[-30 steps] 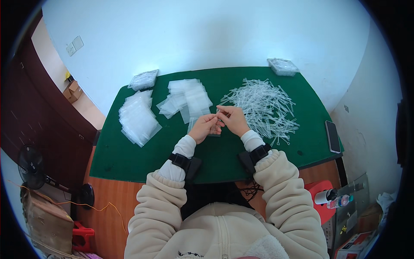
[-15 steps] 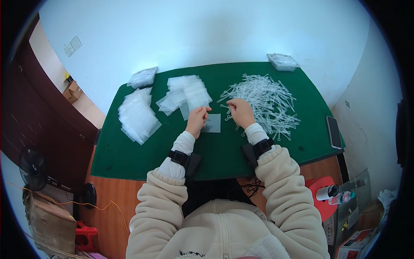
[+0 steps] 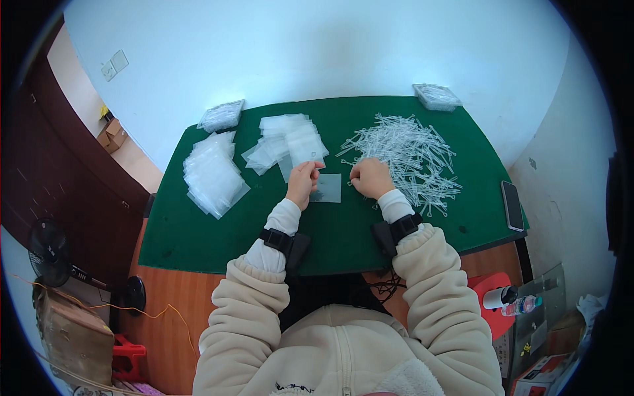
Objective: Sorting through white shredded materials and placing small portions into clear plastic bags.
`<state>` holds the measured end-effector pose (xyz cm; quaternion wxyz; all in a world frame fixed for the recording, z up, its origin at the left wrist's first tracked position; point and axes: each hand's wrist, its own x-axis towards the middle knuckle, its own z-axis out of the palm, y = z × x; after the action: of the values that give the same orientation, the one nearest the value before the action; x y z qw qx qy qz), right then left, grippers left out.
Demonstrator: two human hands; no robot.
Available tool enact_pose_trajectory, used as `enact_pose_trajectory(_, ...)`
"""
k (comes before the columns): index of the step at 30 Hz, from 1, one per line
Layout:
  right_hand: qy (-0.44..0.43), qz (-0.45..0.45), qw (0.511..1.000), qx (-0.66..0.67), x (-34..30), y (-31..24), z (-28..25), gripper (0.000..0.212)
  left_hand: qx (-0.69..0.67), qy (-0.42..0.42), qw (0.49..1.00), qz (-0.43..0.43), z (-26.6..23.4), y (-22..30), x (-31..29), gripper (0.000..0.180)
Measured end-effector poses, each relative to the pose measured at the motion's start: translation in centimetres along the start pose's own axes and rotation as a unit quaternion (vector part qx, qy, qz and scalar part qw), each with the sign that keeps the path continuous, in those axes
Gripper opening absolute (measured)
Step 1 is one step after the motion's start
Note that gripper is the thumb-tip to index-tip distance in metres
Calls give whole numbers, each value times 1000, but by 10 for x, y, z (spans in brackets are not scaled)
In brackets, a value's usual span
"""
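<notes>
My left hand [image 3: 303, 182] is closed in a pinch over the near edge of the middle stack of clear plastic bags [image 3: 304, 140]. A small ring shape shows just past its fingertips, seemingly the looped end of a thin clear stick. Below and beside that hand a single small clear bag [image 3: 329, 189] lies flat. My right hand [image 3: 372, 178] is closed at the near left side of a loose pile of thin clear sticks with looped ends [image 3: 413, 148]. One loop shows at its fingertips; the rest of that stick is hidden.
Another fanned stack of clear bags [image 3: 212, 177] lies at the left of the green table [image 3: 198, 247]. Filled clear packs stand at the far left [image 3: 222, 115] and far right [image 3: 437, 97] corners. A phone [image 3: 512, 205] lies at the right edge; a red stool [image 3: 492, 317] stands below.
My right hand has moved slightly toward me along the pile's edge, and its fingers have drawn closer together. My left hand stays nearly in place, still pinched.
</notes>
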<state>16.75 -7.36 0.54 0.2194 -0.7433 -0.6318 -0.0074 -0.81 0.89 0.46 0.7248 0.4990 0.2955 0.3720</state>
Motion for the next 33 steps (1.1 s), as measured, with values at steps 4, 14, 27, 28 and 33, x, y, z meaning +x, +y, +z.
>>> enact_pose_trajectory(4, -11, -48, 998, -33, -5, -4, -3, 6, 25, -38, 999, -10, 6, 2, -5, 20)
enact_pose_trajectory(14, 54, -70, 996, 19, -3, -8, 2, 2, 41, -84, 996, 1, 5, -3, -2, 17)
enact_pose_trajectory(27, 114, -63, 926, 354, 1, -20, -2, 10, 63, -49, 997, -13, 1, -3, 0, 20)
enact_pose_trajectory(28, 115, -64, 926, 353, 2, -20, -2, 10, 60, -63, 996, -9, 0, -5, 1, 20)
enact_pose_trajectory(33, 28, -33, 843, 536, 0, -25, -5, 7, 48, -95, 994, -2, 2, -10, 3, 22)
